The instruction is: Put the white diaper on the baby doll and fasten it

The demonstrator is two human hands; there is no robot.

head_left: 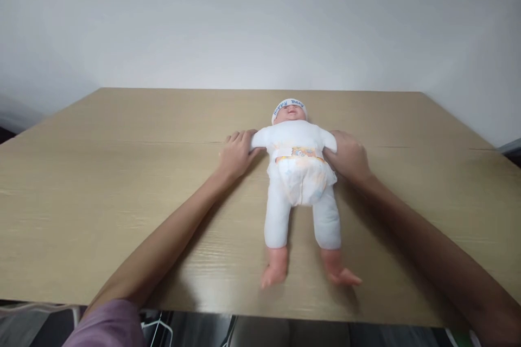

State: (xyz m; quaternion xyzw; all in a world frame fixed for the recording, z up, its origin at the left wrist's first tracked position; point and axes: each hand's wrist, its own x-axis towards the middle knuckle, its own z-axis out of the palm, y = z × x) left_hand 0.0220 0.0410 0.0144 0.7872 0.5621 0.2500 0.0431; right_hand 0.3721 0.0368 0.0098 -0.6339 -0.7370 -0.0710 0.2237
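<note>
A baby doll (299, 135) lies on its back on the wooden table, head away from me and feet toward the near edge. Its body is white cloth, and it wears a white cap (290, 103) with blue lettering. Around its hips is a diaper (305, 181) with a printed orange waistband. My left hand (238, 152) is closed around the doll's arm at the left, hiding the doll's hand. At the other side my right hand (349, 156) grips the other arm, its fingers partly hidden.
The wooden table (122, 173) reaches back to a pale wall (260, 21). A seam runs across its surface. Below the near edge are a white hanger (158, 325) and a dark seat (285, 333).
</note>
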